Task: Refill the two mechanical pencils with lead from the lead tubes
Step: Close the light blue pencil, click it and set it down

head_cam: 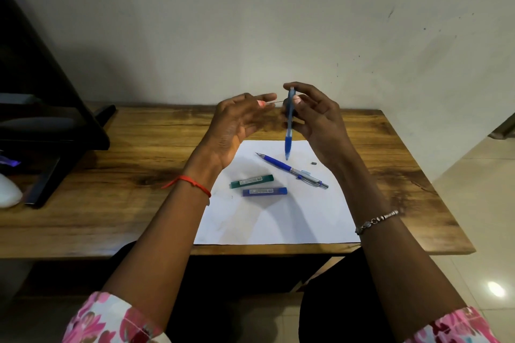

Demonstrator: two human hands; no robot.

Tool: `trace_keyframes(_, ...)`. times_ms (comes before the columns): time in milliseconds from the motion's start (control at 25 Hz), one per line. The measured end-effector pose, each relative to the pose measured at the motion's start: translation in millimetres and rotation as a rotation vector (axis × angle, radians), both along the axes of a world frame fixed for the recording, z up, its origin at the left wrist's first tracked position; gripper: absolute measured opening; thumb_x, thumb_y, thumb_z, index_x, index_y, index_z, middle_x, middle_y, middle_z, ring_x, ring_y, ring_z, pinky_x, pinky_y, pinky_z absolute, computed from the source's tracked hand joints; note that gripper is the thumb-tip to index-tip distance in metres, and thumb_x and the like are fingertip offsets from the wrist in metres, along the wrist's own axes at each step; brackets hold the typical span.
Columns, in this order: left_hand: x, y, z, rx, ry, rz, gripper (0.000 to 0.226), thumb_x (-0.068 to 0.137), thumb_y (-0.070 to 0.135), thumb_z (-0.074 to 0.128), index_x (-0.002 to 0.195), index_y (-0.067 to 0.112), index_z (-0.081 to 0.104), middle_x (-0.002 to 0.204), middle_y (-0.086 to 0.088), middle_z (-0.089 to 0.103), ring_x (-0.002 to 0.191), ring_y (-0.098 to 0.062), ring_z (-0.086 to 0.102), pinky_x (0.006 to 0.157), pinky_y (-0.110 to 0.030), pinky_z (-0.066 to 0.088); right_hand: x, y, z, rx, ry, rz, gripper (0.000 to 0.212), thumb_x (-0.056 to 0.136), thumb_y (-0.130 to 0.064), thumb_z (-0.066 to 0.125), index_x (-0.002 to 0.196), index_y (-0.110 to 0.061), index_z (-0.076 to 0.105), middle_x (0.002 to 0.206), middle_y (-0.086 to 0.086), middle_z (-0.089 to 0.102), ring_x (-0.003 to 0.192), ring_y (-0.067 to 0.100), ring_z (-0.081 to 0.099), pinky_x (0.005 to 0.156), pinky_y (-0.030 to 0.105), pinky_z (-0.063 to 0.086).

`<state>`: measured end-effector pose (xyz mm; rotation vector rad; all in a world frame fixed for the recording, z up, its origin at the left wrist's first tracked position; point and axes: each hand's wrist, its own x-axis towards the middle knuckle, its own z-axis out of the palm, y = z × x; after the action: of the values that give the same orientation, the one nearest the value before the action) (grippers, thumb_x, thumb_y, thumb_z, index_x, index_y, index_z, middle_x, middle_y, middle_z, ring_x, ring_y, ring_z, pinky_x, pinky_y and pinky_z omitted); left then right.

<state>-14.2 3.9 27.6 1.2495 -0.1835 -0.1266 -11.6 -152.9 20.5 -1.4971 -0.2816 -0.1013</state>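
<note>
My right hand (pixel 315 117) holds a blue mechanical pencil (pixel 289 131) upright above the paper, tip pointing down. My left hand (pixel 239 120) pinches a thin lead (pixel 278 102) between thumb and forefinger, with its free end at the pencil's top. A second blue mechanical pencil (pixel 289 168) lies slanted on the white paper (pixel 278 217). A green lead tube (pixel 251 181) and a blue lead tube (pixel 264 191) lie side by side below it. A small dark piece (pixel 313 163) rests on the paper to the right of the lying pencil.
The paper lies on a wooden table (pixel 139 175) against a pale wall. A black stand (pixel 55 133) and a white object (pixel 8 195) occupy the table's left end. Tiled floor (pixel 479 231) shows on the right.
</note>
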Motion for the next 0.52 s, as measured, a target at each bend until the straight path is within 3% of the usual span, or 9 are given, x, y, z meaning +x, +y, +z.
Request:
trace_keyframes(80,-1.3,-5.8,-2.3,0.081,0.045,-0.055,0.025,0.087,0.014,0.054,0.064,0.021,0.062,0.088,0.003,0.072,0.093,-0.018,0.067,0.091,-0.037,0.049,-0.8,4.0,0.6,0.098,0.004,-0.025,0.020,0.094,-0.006,0.047,0.109,-0.014,0.059,0.085,0.006,0.069,0.081,0.021,0.068,0.076,0.034,0.056)
trace_keyframes(200,-1.7,-9.2,-3.0,0.155,0.061,-0.069,0.022,0.090,0.014,0.050,0.073,0.021,0.061,0.088,0.000,0.066,0.088,-0.016,0.064,0.093,-0.042,0.049,-1.2,6.3,2.1,0.080,-0.004,-0.072,0.018,0.091,-0.008,0.054,0.105,-0.018,0.061,0.080,-0.002,0.073,0.080,0.014,0.069,0.069,0.024,0.054)
trace_keyframes(320,-2.4,-7.5,-0.7,0.153,0.074,-0.107,0.015,0.092,0.015,0.048,0.083,0.019,0.060,0.088,-0.002,0.063,0.077,-0.016,0.066,0.078,-0.034,0.056,-1.8,5.9,2.7,0.012,-0.019,-0.127,0.019,0.088,-0.010,0.058,0.101,-0.022,0.063,0.075,-0.013,0.072,0.073,-0.001,0.065,0.063,0.012,0.045)
trace_keyframes(520,-3.5,-6.6,-1.1,0.094,0.066,-0.088,0.016,0.093,0.015,0.046,0.081,0.018,0.056,0.076,0.006,0.067,0.064,-0.012,0.055,0.064,-0.025,0.047,-1.3,2.5,2.2,0.014,-0.026,-0.105,0.033,0.084,-0.011,0.064,0.112,-0.028,0.063,0.096,-0.004,0.067,0.078,0.007,0.055,0.063,0.021,0.042)
